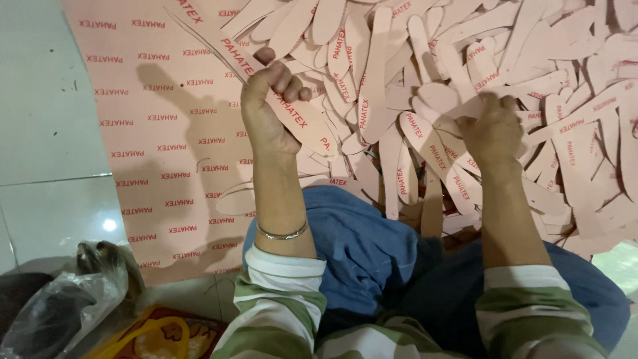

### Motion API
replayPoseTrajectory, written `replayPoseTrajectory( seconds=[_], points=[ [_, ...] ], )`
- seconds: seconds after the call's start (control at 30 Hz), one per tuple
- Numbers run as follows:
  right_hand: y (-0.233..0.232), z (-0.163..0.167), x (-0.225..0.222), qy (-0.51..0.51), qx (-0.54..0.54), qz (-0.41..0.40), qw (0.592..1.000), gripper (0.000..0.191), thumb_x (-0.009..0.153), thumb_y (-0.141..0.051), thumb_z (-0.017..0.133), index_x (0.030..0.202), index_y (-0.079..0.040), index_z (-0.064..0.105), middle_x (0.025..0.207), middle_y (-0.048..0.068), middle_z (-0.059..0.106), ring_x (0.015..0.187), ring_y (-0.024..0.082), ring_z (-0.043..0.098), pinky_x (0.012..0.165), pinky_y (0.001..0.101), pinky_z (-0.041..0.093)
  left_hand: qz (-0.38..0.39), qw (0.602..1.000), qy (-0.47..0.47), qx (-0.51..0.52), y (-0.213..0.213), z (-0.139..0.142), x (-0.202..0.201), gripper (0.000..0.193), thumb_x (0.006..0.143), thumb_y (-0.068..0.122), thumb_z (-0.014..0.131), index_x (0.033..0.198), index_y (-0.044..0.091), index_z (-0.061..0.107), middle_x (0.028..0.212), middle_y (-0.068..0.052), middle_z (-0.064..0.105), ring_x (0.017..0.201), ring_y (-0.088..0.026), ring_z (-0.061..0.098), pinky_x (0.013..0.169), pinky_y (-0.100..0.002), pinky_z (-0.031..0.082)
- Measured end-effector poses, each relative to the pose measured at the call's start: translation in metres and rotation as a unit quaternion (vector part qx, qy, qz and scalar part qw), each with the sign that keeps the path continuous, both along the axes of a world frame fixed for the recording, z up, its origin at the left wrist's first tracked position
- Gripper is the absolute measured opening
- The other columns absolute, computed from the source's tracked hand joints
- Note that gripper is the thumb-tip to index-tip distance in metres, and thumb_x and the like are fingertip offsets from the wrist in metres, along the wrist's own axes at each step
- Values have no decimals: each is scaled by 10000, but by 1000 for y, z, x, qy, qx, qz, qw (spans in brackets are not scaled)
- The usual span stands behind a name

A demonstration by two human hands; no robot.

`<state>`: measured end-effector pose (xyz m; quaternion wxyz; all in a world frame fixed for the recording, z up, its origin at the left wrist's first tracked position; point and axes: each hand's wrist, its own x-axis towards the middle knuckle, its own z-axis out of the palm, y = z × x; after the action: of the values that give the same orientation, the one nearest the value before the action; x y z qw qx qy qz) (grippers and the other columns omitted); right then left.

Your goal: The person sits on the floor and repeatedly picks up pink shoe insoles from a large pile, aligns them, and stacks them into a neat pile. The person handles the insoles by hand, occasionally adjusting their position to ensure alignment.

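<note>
Fingers (282,78) of the left hand (266,110) are being curled tight around a long pink strip (266,86), which is being held slanting from ten o'clock down to four o'clock across the fist. The strip's lower end is being laid over the pink insole pieces (372,86) heaped at twelve o'clock. Fingers (495,106) of the right hand (493,133) are being bent down into the heap at two o'clock; whether a piece is being gripped there cannot be told, since the fingertips are being hidden by the back of the hand. One insole piece (432,149) is being touched at the right hand's nine o'clock side.

A thin bangle (282,234) is being worn on the left wrist, and striped green-and-white sleeves (279,299) are being shown at six o'clock. Blue cloth (359,239) is being spread over the lap between the forearms. A large pink printed sheet (156,146) is being laid flat at nine o'clock on the pale tiled floor (46,100). A crumpled clear plastic bag (66,292) is being seen at seven o'clock.
</note>
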<state>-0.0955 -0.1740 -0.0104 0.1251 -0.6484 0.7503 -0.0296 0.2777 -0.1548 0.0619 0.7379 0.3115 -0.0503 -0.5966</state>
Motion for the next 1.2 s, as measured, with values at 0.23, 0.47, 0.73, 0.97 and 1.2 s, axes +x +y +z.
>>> replayPoseTrajectory(
  seconds=[0.23,0.47,0.73,0.97,1.2],
  points=[
    [14,-2,84,-15,-102,352,930,637,843,-119,802,1426,-47,555,1481,173,476,1437,452,426,1180,534,419,23,999,13,-26,0,-6,11,223,904,70,605,1124,80,566,738,5,436,634,-129,420,653,-340,451],
    [38,-10,131,-99,-96,369,919,567,832,-196,793,1374,-135,640,1529,199,479,1348,384,517,1080,523,472,43,998,-41,8,1,-5,9,252,900,65,634,1149,25,623,715,-6,440,609,-131,432,627,-340,457],
    [26,-1,112,-158,-169,341,911,382,909,-1,735,1288,-11,685,1257,194,715,1070,303,741,915,362,623,-46,969,-241,9,-4,-6,-1,250,912,24,659,1161,27,690,678,7,461,555,-92,417,534,-282,409],
    [0,57,64,-394,-190,105,893,244,1109,30,493,1273,92,663,1060,143,737,918,168,737,765,282,600,-53,880,-467,-62,0,-2,-29,259,916,37,707,1172,37,665,964,16,646,885,-76,622,776,-241,538],
    [3,101,43,-425,-97,111,893,260,1142,33,442,1217,89,684,904,48,630,766,69,533,716,225,457,-211,871,-440,-58,1,-3,-31,224,951,174,774,1095,12,718,950,-71,676,850,-117,663,767,-292,585]
  ],
)
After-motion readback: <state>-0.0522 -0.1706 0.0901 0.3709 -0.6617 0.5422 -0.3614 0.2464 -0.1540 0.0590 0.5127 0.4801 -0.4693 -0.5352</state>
